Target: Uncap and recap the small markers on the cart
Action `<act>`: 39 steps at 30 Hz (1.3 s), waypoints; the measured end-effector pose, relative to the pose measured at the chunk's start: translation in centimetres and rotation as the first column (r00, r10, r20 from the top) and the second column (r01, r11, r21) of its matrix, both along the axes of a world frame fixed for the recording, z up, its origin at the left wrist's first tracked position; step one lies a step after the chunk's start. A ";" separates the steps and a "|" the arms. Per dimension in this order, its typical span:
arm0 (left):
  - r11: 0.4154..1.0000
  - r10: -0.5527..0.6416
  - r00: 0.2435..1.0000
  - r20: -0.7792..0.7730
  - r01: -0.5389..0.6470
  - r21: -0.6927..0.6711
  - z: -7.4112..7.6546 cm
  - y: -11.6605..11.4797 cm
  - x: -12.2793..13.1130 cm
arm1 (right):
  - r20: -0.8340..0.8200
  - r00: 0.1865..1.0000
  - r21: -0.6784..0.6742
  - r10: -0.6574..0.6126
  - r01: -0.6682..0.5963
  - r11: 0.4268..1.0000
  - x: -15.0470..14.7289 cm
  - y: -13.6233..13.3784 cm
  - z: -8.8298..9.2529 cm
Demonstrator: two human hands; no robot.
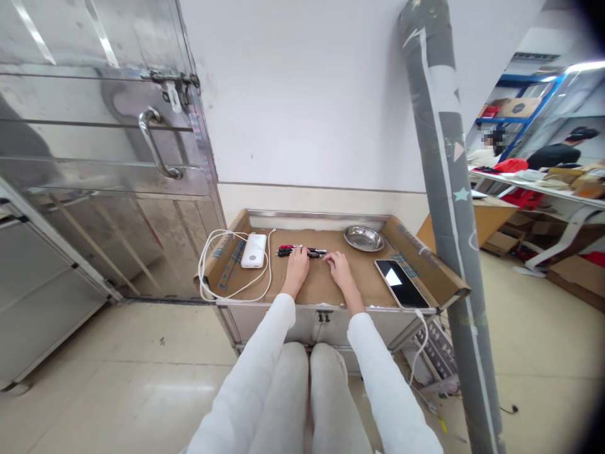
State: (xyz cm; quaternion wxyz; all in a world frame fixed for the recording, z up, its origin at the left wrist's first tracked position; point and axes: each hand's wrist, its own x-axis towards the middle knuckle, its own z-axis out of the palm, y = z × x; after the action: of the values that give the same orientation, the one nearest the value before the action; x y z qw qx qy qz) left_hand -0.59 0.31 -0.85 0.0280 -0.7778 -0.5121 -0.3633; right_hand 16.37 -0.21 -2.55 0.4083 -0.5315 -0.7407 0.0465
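Several black and red pens point(317, 252) lie side by side, pointing left and right, on the cardboard-lined top of a small cabinet point(326, 287). My left hand point(297, 263) rests over the middle of the row, its fingers curled onto the pens and covering part of them. At the right ends of the pens is my right hand point(336, 261), fingers bent and drawn together; what is between its fingertips, if anything, is too small to make out.
On the left lies a white power bank point(254, 251) with a looped white cable point(203, 268). A round metal dish point(363, 238) sits at the back right, a phone point(401, 284) at the front right. A wrapped grey pipe point(442, 157) leans beside the cabinet. Two people work farther off.
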 end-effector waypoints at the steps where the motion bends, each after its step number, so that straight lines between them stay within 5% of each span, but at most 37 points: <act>1: 1.000 0.007 1.000 -0.011 -0.007 -0.002 0.0 0.0 0.0 | -0.009 1.000 0.006 0.002 -0.002 1.000 0.0 0.0 -0.1; 9: 0.999 0.029 0.999 -0.044 -0.030 -0.013 0.3 -0.3 0.0 | -0.070 0.997 0.052 0.009 -0.005 0.999 -0.1 0.0 -0.3; 15: 0.971 -0.237 0.971 -0.037 0.237 -0.026 0.4 -0.6 0.0 | -0.107 0.993 0.048 0.052 -0.047 0.998 -0.2 0.0 -0.2; 19: 0.955 -0.289 0.956 -0.041 0.285 -0.083 0.1 -0.4 -0.1 | -0.115 0.991 0.031 0.070 -0.067 0.997 -0.3 -0.1 -0.2; 24: 0.980 -0.167 0.986 0.002 0.166 -0.113 0.0 -0.5 -0.1 | -0.101 0.995 0.019 0.022 -0.020 1.000 -0.5 -0.3 -0.2; 30: 0.994 -0.017 1.000 -0.020 0.015 -0.106 0.4 -0.6 0.2 | 0.106 0.988 0.048 -0.110 0.105 0.993 -0.6 -0.8 0.3; 39: 0.983 0.162 0.974 -0.157 -0.174 -0.066 0.5 -1.0 0.2 | 0.155 0.987 0.045 -0.045 0.038 0.998 -1.0 -1.1 1.1</act>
State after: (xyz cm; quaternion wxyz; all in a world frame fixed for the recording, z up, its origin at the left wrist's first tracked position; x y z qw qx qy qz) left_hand -0.35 -0.72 -0.30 0.0667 -0.7575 -0.5864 -0.2791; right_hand 15.40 -1.32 -1.47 0.3608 -0.5402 -0.7600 -0.0192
